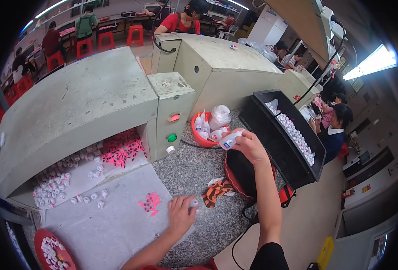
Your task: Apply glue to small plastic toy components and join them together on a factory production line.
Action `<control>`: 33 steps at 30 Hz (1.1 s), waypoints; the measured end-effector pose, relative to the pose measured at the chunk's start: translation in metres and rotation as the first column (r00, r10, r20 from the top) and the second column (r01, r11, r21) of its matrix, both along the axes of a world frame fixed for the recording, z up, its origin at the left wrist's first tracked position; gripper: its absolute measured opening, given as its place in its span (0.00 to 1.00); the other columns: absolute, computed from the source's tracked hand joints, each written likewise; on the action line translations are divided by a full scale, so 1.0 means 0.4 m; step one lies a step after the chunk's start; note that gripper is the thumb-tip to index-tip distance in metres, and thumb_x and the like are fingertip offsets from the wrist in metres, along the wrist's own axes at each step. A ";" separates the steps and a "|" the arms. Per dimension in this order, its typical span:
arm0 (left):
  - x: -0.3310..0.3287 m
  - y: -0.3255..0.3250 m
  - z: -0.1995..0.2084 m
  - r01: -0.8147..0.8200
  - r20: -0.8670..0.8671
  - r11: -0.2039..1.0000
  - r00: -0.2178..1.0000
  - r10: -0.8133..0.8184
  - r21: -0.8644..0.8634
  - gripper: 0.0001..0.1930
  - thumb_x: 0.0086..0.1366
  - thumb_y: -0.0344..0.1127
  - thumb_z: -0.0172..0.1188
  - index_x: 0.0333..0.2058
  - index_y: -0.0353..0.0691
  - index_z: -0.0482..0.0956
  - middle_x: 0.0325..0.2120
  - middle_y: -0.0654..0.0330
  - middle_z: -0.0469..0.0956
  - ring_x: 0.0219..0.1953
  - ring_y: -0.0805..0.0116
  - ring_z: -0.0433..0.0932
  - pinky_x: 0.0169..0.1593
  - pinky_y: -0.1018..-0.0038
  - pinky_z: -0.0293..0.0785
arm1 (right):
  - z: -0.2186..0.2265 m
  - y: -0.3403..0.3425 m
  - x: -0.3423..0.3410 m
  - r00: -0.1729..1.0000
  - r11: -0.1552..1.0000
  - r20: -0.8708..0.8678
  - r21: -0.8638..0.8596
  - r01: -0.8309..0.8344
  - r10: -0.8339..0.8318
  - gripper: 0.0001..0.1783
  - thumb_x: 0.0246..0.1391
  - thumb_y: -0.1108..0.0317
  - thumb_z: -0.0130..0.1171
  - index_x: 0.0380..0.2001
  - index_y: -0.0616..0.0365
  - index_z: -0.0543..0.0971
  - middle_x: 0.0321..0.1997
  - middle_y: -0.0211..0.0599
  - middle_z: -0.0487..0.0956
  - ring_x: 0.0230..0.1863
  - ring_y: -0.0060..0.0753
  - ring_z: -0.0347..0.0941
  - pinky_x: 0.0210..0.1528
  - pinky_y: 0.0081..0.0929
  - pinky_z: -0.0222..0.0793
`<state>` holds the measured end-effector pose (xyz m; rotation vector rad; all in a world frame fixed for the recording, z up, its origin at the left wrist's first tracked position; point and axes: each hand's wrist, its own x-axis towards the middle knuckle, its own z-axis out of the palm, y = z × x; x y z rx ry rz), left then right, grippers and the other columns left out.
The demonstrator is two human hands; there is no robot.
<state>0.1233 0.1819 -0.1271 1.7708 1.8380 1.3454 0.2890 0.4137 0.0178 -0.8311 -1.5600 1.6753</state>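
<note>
My right hand [251,147] is raised over the speckled worktop, closed round a small white squeeze bottle [229,140] with a blue label, tilted down to the left. On the edge of a white sheet [118,216] rests my left hand [182,217]. Its fingers are curled on a small whitish rounded piece [193,203], whose kind I cannot make out. Just left of that hand lies a loose cluster of small pink pieces [150,203]. A red tub [204,142] beyond the right hand holds several similar bottles and a crumpled clear plastic bag [219,116].
A grey-green tunnel machine [77,99] at left has white rounded pieces [57,186] and pink pieces [123,148] in its opening. A black bin [293,166] of white pieces stands at right. An orange-and-black cloth [218,192] lies near a black bag [240,173]. A red dish [41,238] sits lower left.
</note>
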 end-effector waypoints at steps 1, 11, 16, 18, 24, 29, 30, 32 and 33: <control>0.003 -0.001 -0.004 -0.016 0.031 1.000 0.999 0.015 0.010 0.17 0.48 0.33 0.67 0.39 0.42 0.76 0.35 0.61 0.73 0.39 0.60 0.70 0.42 0.66 0.62 | 0.001 -0.027 -0.001 1.000 1.000 0.003 -0.005 0.003 -0.003 0.14 0.51 0.66 0.56 0.41 0.59 0.74 0.48 0.48 0.76 0.47 0.42 0.75 0.50 0.40 0.71; 0.000 0.014 -0.003 -0.046 0.087 0.996 0.995 0.040 0.074 0.16 0.47 0.33 0.67 0.36 0.41 0.76 0.33 0.60 0.74 0.39 0.59 0.72 0.42 0.65 0.64 | -0.061 -0.287 0.003 0.997 0.968 -0.020 -0.238 -0.080 0.078 0.18 0.59 0.59 0.52 0.49 0.57 0.67 0.42 0.47 0.77 0.40 0.39 0.78 0.33 0.29 0.79; 0.001 0.014 -0.008 -0.051 0.109 0.996 0.993 0.043 0.069 0.16 0.47 0.33 0.68 0.36 0.42 0.76 0.33 0.61 0.74 0.39 0.59 0.72 0.43 0.65 0.64 | -0.084 -0.410 0.003 0.981 0.990 0.194 -0.139 0.003 0.024 0.23 0.52 0.70 0.60 0.52 0.59 0.71 0.40 0.34 0.77 0.36 0.26 0.76 0.34 0.21 0.74; 0.000 0.013 -0.006 -0.053 0.127 0.995 0.991 0.041 0.087 0.16 0.47 0.33 0.68 0.36 0.43 0.76 0.33 0.61 0.74 0.39 0.59 0.72 0.43 0.65 0.65 | -0.090 -0.435 0.004 0.972 0.993 0.234 -0.114 0.027 0.000 0.23 0.51 0.71 0.61 0.51 0.60 0.71 0.40 0.34 0.77 0.36 0.26 0.76 0.34 0.20 0.74; -0.003 0.002 -0.002 -0.073 0.127 0.990 0.990 0.057 0.123 0.15 0.46 0.32 0.68 0.36 0.43 0.77 0.33 0.63 0.73 0.39 0.61 0.72 0.42 0.66 0.65 | -0.082 -0.479 -0.013 0.936 0.987 0.318 -0.010 0.162 -0.150 0.17 0.48 0.73 0.64 0.42 0.65 0.75 0.34 0.33 0.78 0.32 0.21 0.74 0.30 0.17 0.70; -0.005 0.003 -0.002 -0.101 0.100 0.984 0.991 0.087 0.148 0.15 0.47 0.34 0.67 0.35 0.46 0.77 0.33 0.64 0.71 0.38 0.62 0.71 0.40 0.66 0.64 | -0.081 -0.487 -0.030 0.893 0.976 0.397 0.050 0.210 -0.212 0.15 0.48 0.72 0.65 0.39 0.65 0.75 0.30 0.32 0.78 0.28 0.18 0.73 0.27 0.16 0.68; -0.005 0.004 -0.002 -0.103 0.102 0.983 0.991 0.089 0.150 0.15 0.47 0.34 0.67 0.35 0.46 0.77 0.33 0.64 0.71 0.38 0.62 0.71 0.40 0.66 0.64 | -0.078 -0.487 -0.034 0.892 0.977 0.399 0.052 0.208 -0.211 0.15 0.48 0.72 0.65 0.39 0.65 0.75 0.30 0.32 0.78 0.28 0.18 0.73 0.27 0.16 0.68; -0.007 0.004 -0.001 -0.115 0.107 0.982 0.989 0.099 0.153 0.15 0.47 0.33 0.66 0.36 0.46 0.77 0.33 0.64 0.71 0.38 0.62 0.70 0.40 0.65 0.64 | -0.071 -0.490 -0.041 0.871 0.974 0.438 0.061 0.219 -0.223 0.15 0.47 0.72 0.65 0.38 0.65 0.75 0.30 0.31 0.78 0.27 0.17 0.72 0.26 0.16 0.68; -0.007 0.005 -0.001 -0.117 0.108 0.981 0.989 0.101 0.152 0.15 0.47 0.33 0.66 0.36 0.46 0.77 0.33 0.64 0.71 0.38 0.62 0.70 0.40 0.65 0.64 | -0.069 -0.489 -0.043 0.871 0.974 0.440 0.061 0.217 -0.221 0.15 0.47 0.72 0.65 0.38 0.65 0.75 0.30 0.31 0.78 0.27 0.17 0.72 0.26 0.16 0.68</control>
